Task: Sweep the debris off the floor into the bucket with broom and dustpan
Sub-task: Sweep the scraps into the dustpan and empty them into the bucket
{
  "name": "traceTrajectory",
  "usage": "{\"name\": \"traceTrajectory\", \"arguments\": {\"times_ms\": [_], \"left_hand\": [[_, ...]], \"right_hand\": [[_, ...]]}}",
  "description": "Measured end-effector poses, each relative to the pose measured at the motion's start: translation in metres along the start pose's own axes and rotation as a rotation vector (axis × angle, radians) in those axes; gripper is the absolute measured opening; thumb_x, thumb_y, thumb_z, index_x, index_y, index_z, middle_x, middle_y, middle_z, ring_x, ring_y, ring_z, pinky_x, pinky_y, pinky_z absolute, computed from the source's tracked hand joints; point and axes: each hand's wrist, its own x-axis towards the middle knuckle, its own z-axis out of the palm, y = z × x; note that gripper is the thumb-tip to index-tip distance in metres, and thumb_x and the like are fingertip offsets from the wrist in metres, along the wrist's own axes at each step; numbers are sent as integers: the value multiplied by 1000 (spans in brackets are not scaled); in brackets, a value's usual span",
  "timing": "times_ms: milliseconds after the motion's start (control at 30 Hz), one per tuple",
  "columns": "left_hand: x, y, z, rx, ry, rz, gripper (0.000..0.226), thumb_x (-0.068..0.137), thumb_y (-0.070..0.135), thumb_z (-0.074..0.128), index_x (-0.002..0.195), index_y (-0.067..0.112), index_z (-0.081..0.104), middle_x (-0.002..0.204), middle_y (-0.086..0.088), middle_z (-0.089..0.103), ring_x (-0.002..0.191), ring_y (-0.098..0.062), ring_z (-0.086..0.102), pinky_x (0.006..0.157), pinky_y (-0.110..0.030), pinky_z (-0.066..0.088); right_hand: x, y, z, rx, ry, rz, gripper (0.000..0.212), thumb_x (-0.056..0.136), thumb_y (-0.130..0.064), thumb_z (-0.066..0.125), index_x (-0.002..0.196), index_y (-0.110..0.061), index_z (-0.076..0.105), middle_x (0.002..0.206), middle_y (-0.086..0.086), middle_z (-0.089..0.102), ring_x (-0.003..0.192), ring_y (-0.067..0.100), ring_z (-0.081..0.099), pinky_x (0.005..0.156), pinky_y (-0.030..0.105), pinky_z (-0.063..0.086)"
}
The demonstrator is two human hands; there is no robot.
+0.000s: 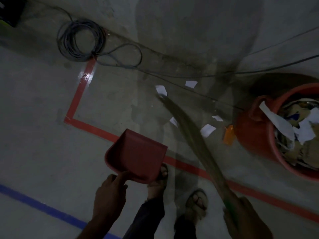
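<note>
The left hand (110,192) grips the handle of the red dustpan (138,156), forefinger laid along the handle, apparently to steady it. The pan appears to be held low with its open edge turned toward the scraps, placed to receive them once they are drawn in. The right hand (241,213) is closed round the green grip of the broom (189,135); the bristles are blurred and reach out to the farthest white paper scrap (161,90). Further paper scraps lie scattered on the floor (43,135) between broom and bucket, and an orange piece (228,135) lies just beside the bucket's wall. The red bucket (250,135) stands to the right, already holding paper and cardboard waste. Judgement: gathering is under way; nothing shows in the pan. A coiled cable (81,42) and loose wires lie beyond the scraps and could snag the bristles.
</note>
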Motion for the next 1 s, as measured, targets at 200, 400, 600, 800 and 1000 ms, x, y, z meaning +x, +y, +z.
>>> {"name": "traceTrajectory", "arguments": {"times_ms": [200,400,600,800,1000], "left_hand": [[15,-11,-2,25,-2,61,53,82,18,74,124,46,56,89,5,57,76,-23,62,57,-33,46],[18,-12,-10,39,-8,127,54,82,17,76,124,44,58,85,8,53,73,-19,60,56,-30,44],[13,-3,4,43,-10,125,57,79,19,77,125,45,56,84,9,53,77,-20,60,57,-32,47],[10,7,21,61,-15,152,57,79,18,77,126,43,56,85,7,53,76,-21,59,56,-33,47],[13,10,27,123,4,182,55,82,19,76,128,43,57,87,7,57,77,-21,59,60,-34,50]], "right_hand": [[104,-56,41,114,-146,-17,74,95,-22,54,151,-52,18,95,1,49,84,21,57,69,36,52],[76,-7,16,42,-293,216,58,96,-25,51,149,-36,33,101,4,50,82,22,54,69,35,48],[-43,57,-20,96,-203,398,66,82,-16,77,143,-15,52,88,6,49,69,30,54,72,43,52],[51,37,-22,120,4,251,54,94,-20,63,145,-19,45,102,13,53,76,28,54,67,33,40],[203,56,0,-153,-84,79,56,91,-26,45,147,-22,42,122,17,60,109,40,58,90,43,48]]}}
